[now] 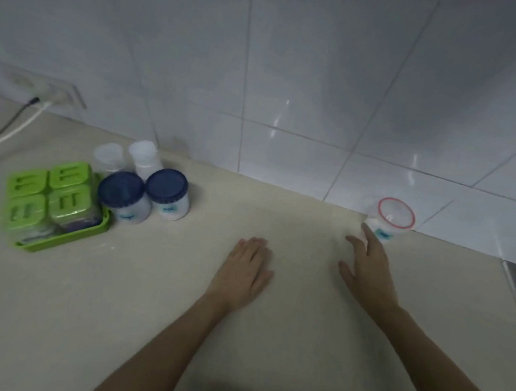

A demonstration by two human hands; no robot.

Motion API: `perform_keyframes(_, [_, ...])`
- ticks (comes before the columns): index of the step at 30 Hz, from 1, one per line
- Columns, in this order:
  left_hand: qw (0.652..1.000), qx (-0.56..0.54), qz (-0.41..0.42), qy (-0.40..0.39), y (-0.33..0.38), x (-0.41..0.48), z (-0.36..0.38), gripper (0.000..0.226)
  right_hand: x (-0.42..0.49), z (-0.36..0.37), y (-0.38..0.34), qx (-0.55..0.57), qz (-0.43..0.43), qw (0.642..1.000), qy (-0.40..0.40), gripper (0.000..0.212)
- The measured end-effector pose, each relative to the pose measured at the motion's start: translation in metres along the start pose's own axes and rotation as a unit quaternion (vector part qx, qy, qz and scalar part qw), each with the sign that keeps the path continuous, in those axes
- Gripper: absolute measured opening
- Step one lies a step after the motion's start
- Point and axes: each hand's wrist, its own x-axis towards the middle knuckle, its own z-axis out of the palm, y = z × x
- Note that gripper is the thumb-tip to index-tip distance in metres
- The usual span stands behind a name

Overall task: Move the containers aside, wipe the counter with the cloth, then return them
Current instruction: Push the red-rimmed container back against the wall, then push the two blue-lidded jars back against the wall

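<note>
The right hand (369, 269) is reaching, fingers spread and empty, toward the red-rimmed jar (389, 220) standing at the wall, fingertips just touching its base. The left hand (243, 269) is lying flat and empty on the counter (146, 295). The jar looks light, smooth plastic, likely slippery; gripping round its body seems best.

Jar labels (383, 234) too blurred.
</note>
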Motion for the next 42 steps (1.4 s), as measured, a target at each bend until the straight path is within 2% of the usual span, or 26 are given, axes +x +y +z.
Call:
perform_keyframes(5, [0.992, 0.087, -0.067, 0.07, -0.074, -0.032, -0.072, 0.043, 0.01, 0.01, -0.091, 0.048, -0.078, 0.995, -0.045, 0.049])
perform_keyframes(10, [0.955, 0.106, -0.236, 0.141, -0.15, -0.062, -0.13, 0.044, 0.043, 0.025, -0.205, 0.1, -0.142, 0.983, -0.064, 0.058])
perform_keyframes(15, [0.953, 0.065, -0.271, 0.115, -0.204, -0.073, -0.145, 0.059, 0.068, 0.036, -0.297, 0.168, -0.179, 0.967, -0.069, 0.065])
perform_keyframes(17, [0.955, 0.023, -0.279, 0.096, -0.215, -0.071, -0.142, 0.065, 0.079, 0.04, -0.321, 0.149, -0.199, 0.966, -0.07, 0.063])
perform_keyframes(20, [0.954, -0.008, -0.286, 0.093, -0.225, -0.065, -0.136, 0.072, 0.095, 0.047, -0.338, 0.117, -0.176, 0.974, -0.082, 0.058])
perform_keyframes(23, [0.959, 0.034, -0.27, 0.077, -0.238, -0.059, -0.131, 0.076, 0.105, 0.055, -0.347, 0.106, -0.146, 0.978, -0.101, 0.044])
perform_keyframes(28, [0.96, 0.04, -0.254, 0.111, -0.248, -0.055, -0.126, 0.071, 0.116, 0.068, -0.355, 0.11, -0.137, 0.98, -0.093, 0.05])
perform_keyframes(32, [0.971, 0.011, -0.195, 0.135, -0.243, -0.06, -0.123, 0.069, 0.119, 0.065, -0.337, 0.132, -0.141, 0.978, -0.073, 0.054])
perform_keyframes(34, [0.973, -0.034, -0.164, 0.158, -0.234, -0.055, -0.122, 0.064, 0.116, 0.059, -0.314, 0.16, -0.131, 0.976, -0.064, 0.057])
perform_keyframes(37, [0.975, -0.098, -0.141, 0.141, -0.209, -0.04, -0.114, 0.058, 0.105, 0.05, -0.264, 0.196, -0.079, 0.976, -0.051, 0.06])
perform_keyframes(42, [0.973, -0.182, -0.103, 0.101, -0.149, 0.006, -0.086, 0.06, 0.083, 0.021, -0.161, 0.146, 0.008, 0.989, -0.035, 0.061])
